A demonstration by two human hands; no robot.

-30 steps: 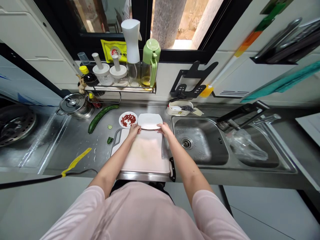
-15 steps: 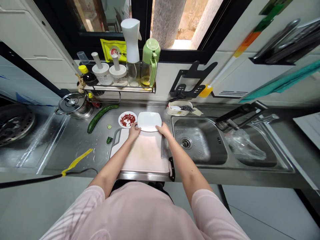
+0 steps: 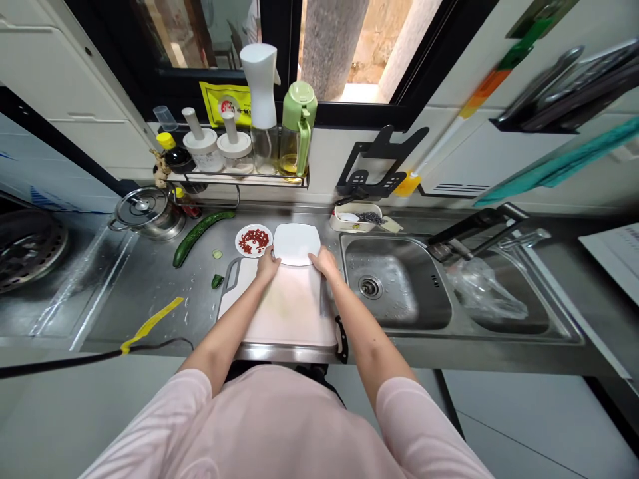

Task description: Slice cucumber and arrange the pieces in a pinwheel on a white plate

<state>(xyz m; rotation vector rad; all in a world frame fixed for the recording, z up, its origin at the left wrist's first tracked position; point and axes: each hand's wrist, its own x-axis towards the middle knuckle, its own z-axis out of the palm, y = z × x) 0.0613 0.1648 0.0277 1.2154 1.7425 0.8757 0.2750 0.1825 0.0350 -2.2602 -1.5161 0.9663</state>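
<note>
A white, rounded-square plate (image 3: 297,243) sits at the far edge of the pale cutting board (image 3: 284,313), gripped from both sides. My left hand (image 3: 268,264) is closed on its near left corner, thumb on the rim. On the near right corner, my right hand (image 3: 324,260) is closed in the same way. Just left of the plate stands a round white dish (image 3: 253,241) with chopped red pieces in it. A knife (image 3: 341,338) with a black handle lies along the board's right side.
Left of the board lie a long cucumber (image 3: 200,237), a cucumber slice (image 3: 217,254) and a cut end (image 3: 217,281). A lidded steel pot (image 3: 148,211) stands behind them. To the right is a steel sink (image 3: 399,283); a rack (image 3: 244,178) above carries bottles and jars.
The view has shifted slightly. Both hands keep their hold on the plate, which stays in nearly the same place at the board's far edge.
</note>
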